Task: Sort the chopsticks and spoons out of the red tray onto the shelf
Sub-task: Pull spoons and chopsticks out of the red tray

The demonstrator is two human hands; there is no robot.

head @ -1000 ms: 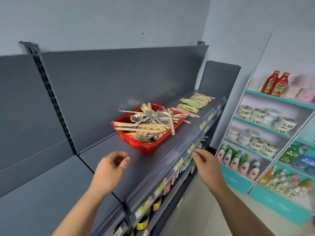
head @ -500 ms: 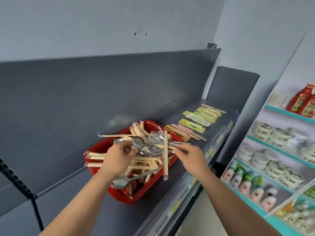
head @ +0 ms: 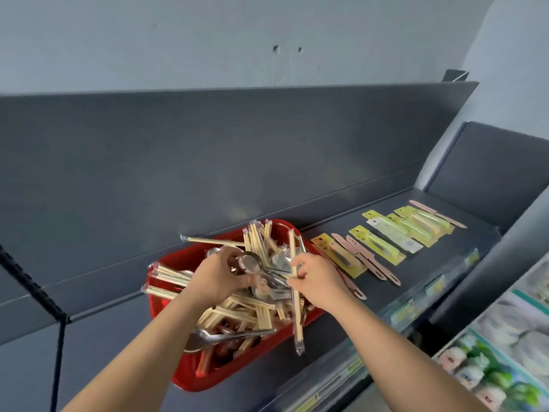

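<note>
The red tray (head: 166, 270) sits on the dark grey shelf (head: 297, 355), heaped with wrapped wooden chopsticks (head: 255, 312) and metal spoons (head: 219, 337). Both hands are in the pile at the tray's middle. My left hand (head: 218, 276) curls its fingers round a spoon (head: 249, 262) near its bowl. My right hand (head: 316, 278) pinches one wrapped pair of chopsticks (head: 295, 307), which stands nearly upright, its lower end hanging over the tray's front rim.
To the right of the tray on the same shelf lie several packaged utensils on yellow-green cards (head: 395, 233) and pink ones (head: 365, 258). Price labels line the shelf's front edge (head: 404, 312). A second shelving unit with jars and bottles (head: 505, 352) stands at lower right.
Both hands rose from the shelf's front edge into the tray. The left took hold of a spoon, the right a pair of chopsticks. The camera moved closer.
</note>
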